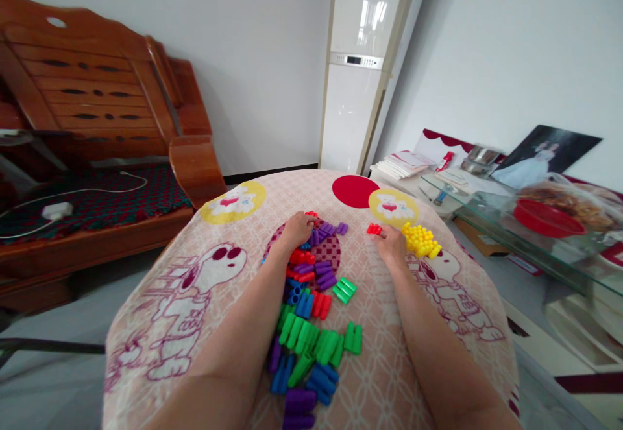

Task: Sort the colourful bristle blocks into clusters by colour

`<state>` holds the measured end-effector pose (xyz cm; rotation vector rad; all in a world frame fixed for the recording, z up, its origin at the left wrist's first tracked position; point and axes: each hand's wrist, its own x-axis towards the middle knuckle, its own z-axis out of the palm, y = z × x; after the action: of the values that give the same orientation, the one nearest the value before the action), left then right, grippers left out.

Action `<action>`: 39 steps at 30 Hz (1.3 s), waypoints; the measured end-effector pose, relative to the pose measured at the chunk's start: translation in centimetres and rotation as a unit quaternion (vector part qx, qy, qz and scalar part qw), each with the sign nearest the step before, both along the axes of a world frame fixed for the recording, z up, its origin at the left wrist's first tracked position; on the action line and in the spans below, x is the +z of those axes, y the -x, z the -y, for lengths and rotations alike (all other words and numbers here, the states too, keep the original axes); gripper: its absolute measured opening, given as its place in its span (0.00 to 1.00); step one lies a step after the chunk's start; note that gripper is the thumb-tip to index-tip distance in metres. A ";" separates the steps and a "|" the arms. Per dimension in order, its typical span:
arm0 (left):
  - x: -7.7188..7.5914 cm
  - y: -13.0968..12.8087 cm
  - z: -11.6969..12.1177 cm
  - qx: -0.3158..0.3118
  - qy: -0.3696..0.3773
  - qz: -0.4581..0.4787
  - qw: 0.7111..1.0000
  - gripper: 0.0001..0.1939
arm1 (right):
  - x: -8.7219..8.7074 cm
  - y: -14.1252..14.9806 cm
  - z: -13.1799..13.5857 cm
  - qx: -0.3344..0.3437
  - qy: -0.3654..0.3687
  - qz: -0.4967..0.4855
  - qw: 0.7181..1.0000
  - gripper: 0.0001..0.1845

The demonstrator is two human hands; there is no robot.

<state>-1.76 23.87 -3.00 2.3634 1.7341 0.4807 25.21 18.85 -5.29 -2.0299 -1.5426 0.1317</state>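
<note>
Though apart, two hands point(298, 229) point(392, 243), two piles point(298, 334) point(421, 240)

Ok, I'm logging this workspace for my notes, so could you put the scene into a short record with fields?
surface: patterned tablecloth
left hand: at the mixed pile's far end, fingertips by a red piece; grip unclear
right hand: fingertips at another red piece; grip unclear
mixed pile: green, blue, red and purple pieces, between the forearms
yellow pile: beside the right hand, on its outer side
background: wooden bench at left, red bowl at right
</note>
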 end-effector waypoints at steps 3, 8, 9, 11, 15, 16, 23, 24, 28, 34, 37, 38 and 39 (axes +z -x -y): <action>-0.1 0.0 -0.1 -0.003 0.008 0.020 1.000 0.21 | 0.0 0.0 0.0 0.002 -0.003 0.008 1.000 0.15; -0.3 -0.1 -0.3 0.016 -0.049 0.081 0.995 0.17 | 0.0 0.0 0.0 0.001 -0.011 -0.011 1.000 0.15; -0.2 -0.1 -0.4 0.021 -0.060 0.091 0.994 0.16 | -0.1 0.0 0.0 0.001 -0.014 -0.017 1.000 0.16; -0.2 -0.1 -0.4 0.024 -0.072 0.102 0.992 0.17 | -0.2 0.0 0.1 0.002 -0.024 -0.025 0.999 0.17; -0.5 0.4 -0.4 0.028 -0.075 0.090 0.993 0.20 | -0.3 0.0 0.1 -0.003 -0.027 -0.032 0.999 0.19; -0.6 0.5 -0.4 0.023 -0.067 0.083 0.994 0.20 | -0.3 0.0 0.1 -0.004 -0.024 -0.033 0.999 0.19; -1.1 0.7 -0.4 -0.014 -0.017 0.027 0.999 0.20 | -0.2 0.0 0.2 -0.002 -0.030 -0.026 0.999 0.18; -1.0 0.7 -0.5 -0.013 -0.017 0.022 1.000 0.20 | -0.2 0.0 0.3 0.001 -0.031 -0.024 0.999 0.17; -0.9 0.9 -0.7 0.005 -0.021 0.018 1.000 0.21 | -0.2 0.0 0.3 0.001 -0.027 -0.019 0.999 0.18; -0.9 1.4 -1.0 0.022 -0.013 0.048 0.999 0.19 | -0.1 0.0 0.4 0.002 -0.014 -0.020 1.000 0.19; -0.9 1.5 -0.9 0.043 -0.011 0.055 0.997 0.17 | 0.0 0.1 0.4 0.001 -0.015 -0.019 1.000 0.19; -0.8 1.6 -0.8 0.056 -0.010 0.058 0.997 0.18 | 0.0 0.1 0.4 0.000 -0.016 -0.019 1.000 0.18; -0.8 1.6 -0.8 0.068 -0.008 0.060 0.996 0.18 | 0.0 0.1 0.4 -0.001 -0.017 -0.018 1.000 0.18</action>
<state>-3.34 24.65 -3.80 2.1860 1.8494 0.6461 25.14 18.41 -5.32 -1.9911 -1.5113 0.1399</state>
